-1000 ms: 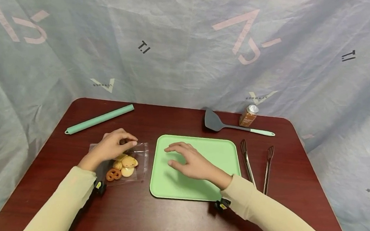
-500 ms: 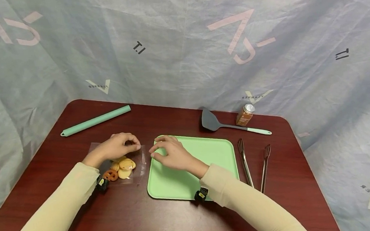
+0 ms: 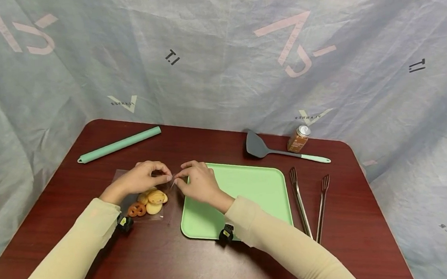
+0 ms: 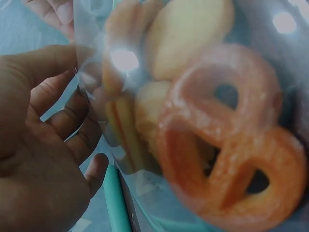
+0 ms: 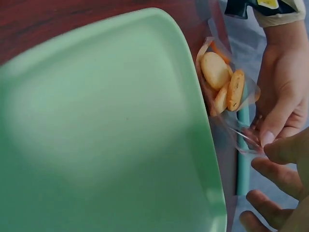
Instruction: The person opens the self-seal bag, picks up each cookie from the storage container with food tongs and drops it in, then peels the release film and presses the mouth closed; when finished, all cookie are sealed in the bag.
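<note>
A clear plastic zip bag point(image 3: 165, 212) with a pretzel point(image 3: 136, 209) and several pale cookies point(image 3: 156, 198) inside lies left of the green tray point(image 3: 248, 199). At the bag's far right corner, my left hand point(image 3: 143, 177) pinches the edge between thumb and fingers. My right hand point(image 3: 201, 183) reaches over the tray's left side, its thumb and index finger at that same edge, almost meeting the left fingertips. In the right wrist view, the bag's corner point(image 5: 251, 145) runs between both hands' fingertips. The pretzel point(image 4: 231, 140) and cookies show large through the plastic in the left wrist view.
A mint-green tube-like stick point(image 3: 119, 145) lies at the back left. Behind the tray are a grey spatula point(image 3: 257, 145) and a spice jar point(image 3: 298, 138). Metal tongs point(image 3: 300, 201) lie spread right of the tray. A grey curtain hangs behind the dark red table point(image 3: 158, 267).
My right hand has moved left from above the tray to the bag's edge. The left hand has shifted slightly right, and the bag's opening edge is now lifted between the hands.
</note>
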### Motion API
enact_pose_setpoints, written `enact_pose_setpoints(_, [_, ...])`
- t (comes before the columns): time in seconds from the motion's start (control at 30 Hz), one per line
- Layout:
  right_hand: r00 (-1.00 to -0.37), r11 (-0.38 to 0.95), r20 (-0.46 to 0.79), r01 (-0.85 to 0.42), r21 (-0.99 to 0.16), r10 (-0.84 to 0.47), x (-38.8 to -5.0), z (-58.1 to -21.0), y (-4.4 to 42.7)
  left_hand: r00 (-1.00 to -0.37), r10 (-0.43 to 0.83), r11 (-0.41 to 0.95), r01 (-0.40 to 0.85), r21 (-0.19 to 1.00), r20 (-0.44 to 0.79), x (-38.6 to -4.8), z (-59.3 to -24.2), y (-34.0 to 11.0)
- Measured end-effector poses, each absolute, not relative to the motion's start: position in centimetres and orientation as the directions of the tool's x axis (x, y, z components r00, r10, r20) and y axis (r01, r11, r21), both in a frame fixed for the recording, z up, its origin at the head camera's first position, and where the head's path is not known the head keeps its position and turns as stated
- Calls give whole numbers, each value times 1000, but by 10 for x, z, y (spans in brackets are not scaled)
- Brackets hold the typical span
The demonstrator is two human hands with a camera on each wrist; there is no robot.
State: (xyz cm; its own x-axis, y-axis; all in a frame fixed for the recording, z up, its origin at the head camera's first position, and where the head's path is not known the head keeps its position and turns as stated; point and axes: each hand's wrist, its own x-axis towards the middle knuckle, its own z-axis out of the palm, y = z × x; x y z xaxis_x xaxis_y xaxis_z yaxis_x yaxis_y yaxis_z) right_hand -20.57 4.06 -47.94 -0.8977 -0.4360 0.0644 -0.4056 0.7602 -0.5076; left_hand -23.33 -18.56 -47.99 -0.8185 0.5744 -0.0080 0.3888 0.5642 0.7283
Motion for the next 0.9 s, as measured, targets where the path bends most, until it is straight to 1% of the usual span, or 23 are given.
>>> enact_pose_setpoints(0.17, [-907, 762, 69, -389, -517, -416, -208, -480, 38, -810, 586, 547, 396, 737, 1, -234, -481, -186])
enact_pose_setpoints(0.4, [-900, 760, 102, -414, -502, -423, -210, -484, 34, -801, 599, 514, 391, 764, 7, -235, -482, -185])
enact_pose_setpoints(0.6, [-895, 754, 147, -436, -492, -421, -209, -485, 29, -802, 597, 510, 408, 757, 31, -235, -482, -186])
enact_pose_setpoints(0.9, [-887, 770, 189, -460, -441, -422, -211, -491, 25, -799, 598, 499, 436, 749, 67, -235, -482, -185])
